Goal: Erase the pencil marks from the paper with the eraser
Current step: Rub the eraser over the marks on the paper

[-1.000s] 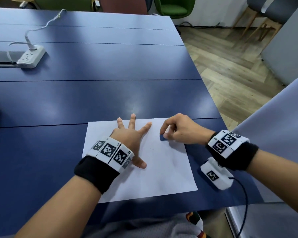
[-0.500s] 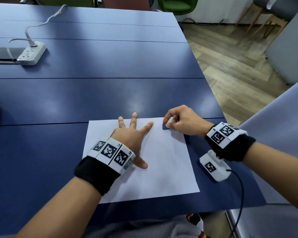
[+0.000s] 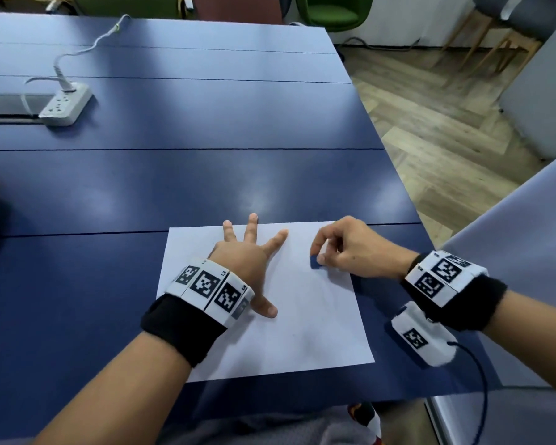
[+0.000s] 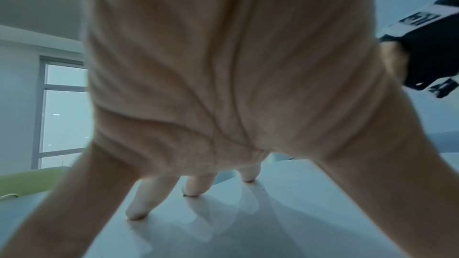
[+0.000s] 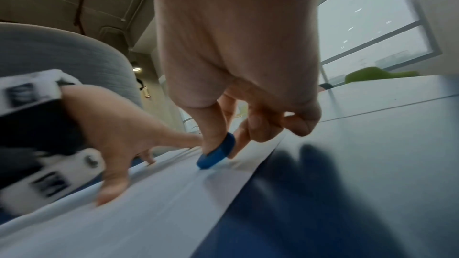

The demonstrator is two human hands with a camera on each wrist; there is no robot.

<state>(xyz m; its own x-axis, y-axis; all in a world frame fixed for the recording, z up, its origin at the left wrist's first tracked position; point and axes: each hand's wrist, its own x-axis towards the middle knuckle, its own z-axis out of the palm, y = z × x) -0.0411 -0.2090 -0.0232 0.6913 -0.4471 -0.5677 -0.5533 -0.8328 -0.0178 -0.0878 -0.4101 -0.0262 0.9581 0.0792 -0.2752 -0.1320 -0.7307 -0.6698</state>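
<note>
Your pencil marks are hard to make out: the head view shows only a faint grey smudging on the paper (image 3: pixel 302 316), and no clear line. The right wrist view is blurred with motion, so the paper's edge and the counter (image 3: pixel 206 175) beside it smear together there. In the left wrist view your own palm fills most of the picture and hides what lies under it; only the fingertips (image 4: pixel 191 189) show, planted on the sheet. A dark shape at the left edge of the head view is cut off and cannot be told.

Your left hand (image 3: pixel 241 255) lies flat on the left part of the paper, fingers straight and spread, thumb out to the side, holding nothing. Your right hand (image 3: pixel 350 248) pinches the blue eraser (image 5: pixel 216 151) between thumb and forefinger, the other fingers curled beside it. The eraser is tilted, its lower end touching the paper near the sheet's far right part, just to the right of your left forefinger but apart from it.

A white power strip (image 3: pixel 66 104) with a plugged cable sits well apart at the far left of the counter.
</note>
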